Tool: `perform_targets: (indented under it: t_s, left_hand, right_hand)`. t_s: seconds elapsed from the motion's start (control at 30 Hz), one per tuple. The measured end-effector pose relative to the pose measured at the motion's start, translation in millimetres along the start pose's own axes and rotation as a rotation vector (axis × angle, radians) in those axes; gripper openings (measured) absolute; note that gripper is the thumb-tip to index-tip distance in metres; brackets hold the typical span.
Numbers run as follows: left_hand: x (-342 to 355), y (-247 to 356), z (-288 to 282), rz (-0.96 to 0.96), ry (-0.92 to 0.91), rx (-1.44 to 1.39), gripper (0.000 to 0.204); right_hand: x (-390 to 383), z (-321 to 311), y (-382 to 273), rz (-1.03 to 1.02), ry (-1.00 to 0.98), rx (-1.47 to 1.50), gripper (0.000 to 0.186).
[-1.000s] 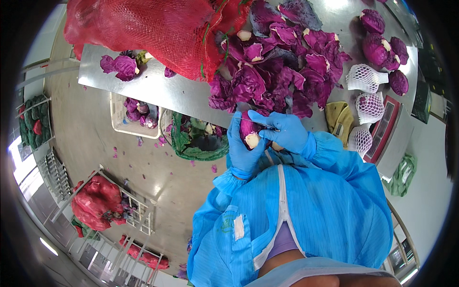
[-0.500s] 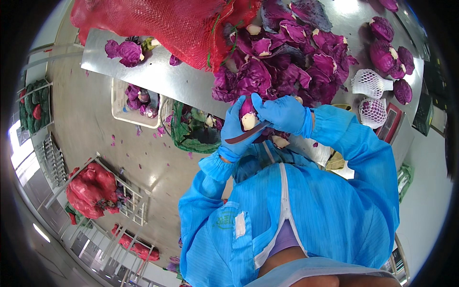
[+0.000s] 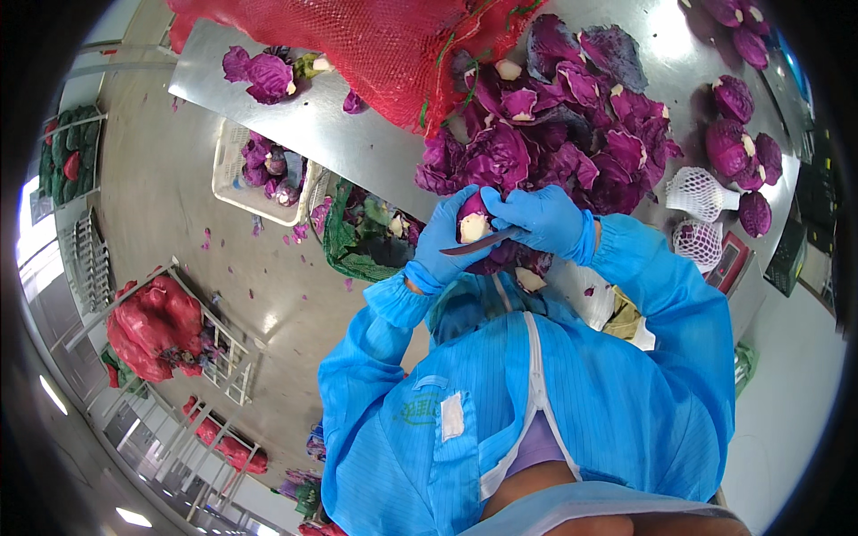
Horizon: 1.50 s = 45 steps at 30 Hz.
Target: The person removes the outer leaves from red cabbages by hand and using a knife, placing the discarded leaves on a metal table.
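Note:
My left hand (image 3: pixel 440 234), in a blue glove, grips a red cabbage (image 3: pixel 473 214) with its pale cut stem facing up. My right hand (image 3: pixel 536 217), also gloved, holds a knife (image 3: pixel 474 243) with its blade lying just below the stem, over my left hand; its thumb is against the cabbage. Purple loose leaves (image 3: pixel 572 134) are heaped on the steel table (image 3: pixel 331 143) beyond both hands. Another piece with a pale stem (image 3: pixel 529 278) is below my right hand.
A red mesh sack (image 3: pixel 375 62) lies at the back. Whole cabbages (image 3: pixel 731 149), white foam nets (image 3: pixel 701 193) and a red-framed device (image 3: pixel 728 265) stand at the right. A white crate (image 3: pixel 234 192) and a green mesh bag (image 3: pixel 344 259) sit below the table's left edge.
The knife has swung from across the cabbage's upper part to below its stem. Both hands have moved slightly upward in view, and the surroundings have shifted as my head moved.

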<state>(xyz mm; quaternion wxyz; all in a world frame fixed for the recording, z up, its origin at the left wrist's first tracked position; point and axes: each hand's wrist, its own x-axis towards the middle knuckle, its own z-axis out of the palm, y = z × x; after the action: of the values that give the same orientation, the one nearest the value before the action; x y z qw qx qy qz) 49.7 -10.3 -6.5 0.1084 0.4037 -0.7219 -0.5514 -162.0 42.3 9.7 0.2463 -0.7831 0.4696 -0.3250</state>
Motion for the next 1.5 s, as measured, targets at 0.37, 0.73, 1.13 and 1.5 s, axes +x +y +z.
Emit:
perform_targets:
  t_s: [0.37, 0.73, 1.13, 1.5]
  left_hand:
    - [2.4, -7.1, -10.6, -0.006, -0.122, -0.145, 0.083]
    - [1.2, -18.3, -18.0, -0.032, -0.182, -0.318, 0.083]
    - [-13.4, -22.2, -5.2, -0.044, -0.061, -0.482, 0.085]
    - [-36.6, 1.7, 29.8, 0.016, 0.182, -0.271, 0.093]
  right_hand:
    - [6.3, -8.5, 3.9, -0.112, -0.156, -0.078, 0.066]
    - [10.8, -0.2, 4.8, 0.051, 0.068, 0.219, 0.016]
    - [0.8, 0.6, -48.5, 0.632, 0.057, 0.140, 0.049]
    - [-30.0, 27.2, -52.7, 0.828, 0.171, 0.304, 0.024]
